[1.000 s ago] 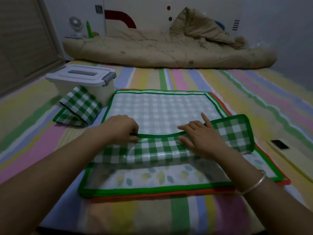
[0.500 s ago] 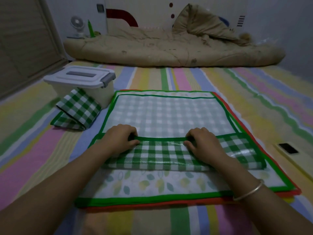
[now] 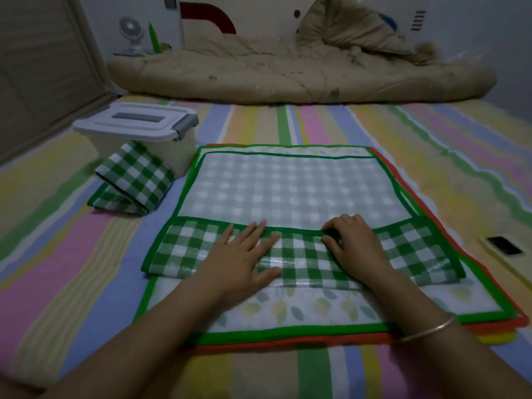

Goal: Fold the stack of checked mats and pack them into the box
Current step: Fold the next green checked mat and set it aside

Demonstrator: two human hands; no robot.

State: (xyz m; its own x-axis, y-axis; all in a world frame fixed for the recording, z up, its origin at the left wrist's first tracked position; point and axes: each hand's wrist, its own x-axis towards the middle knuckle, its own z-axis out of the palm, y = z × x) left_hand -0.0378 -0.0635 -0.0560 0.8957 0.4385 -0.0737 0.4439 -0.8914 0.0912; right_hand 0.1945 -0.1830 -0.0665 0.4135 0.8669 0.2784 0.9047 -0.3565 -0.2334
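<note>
The fingers [image 3: 251, 236] of the left hand [image 3: 241, 257] lie straight and spread, pressing flat on the near strip of the checked mat [image 3: 288, 191], which is folded over toward the far side so its bright green checks face up. The right hand [image 3: 355, 249] has its fingers [image 3: 336, 224] curled, pinching the green-bound edge of that same strip. Both palms face down, with the forearms reaching in from the near side and a bangle [image 3: 429, 329] on the right wrist. The mat tops a stack [image 3: 288, 331] of flat mats with green and red borders on the striped sheet [image 3: 316, 125]. At the far left stands the box [image 3: 161, 151], lid on, with a folded mat [image 3: 132, 180] leaning against it. A phone [image 3: 503, 246] lies to the right.
</note>
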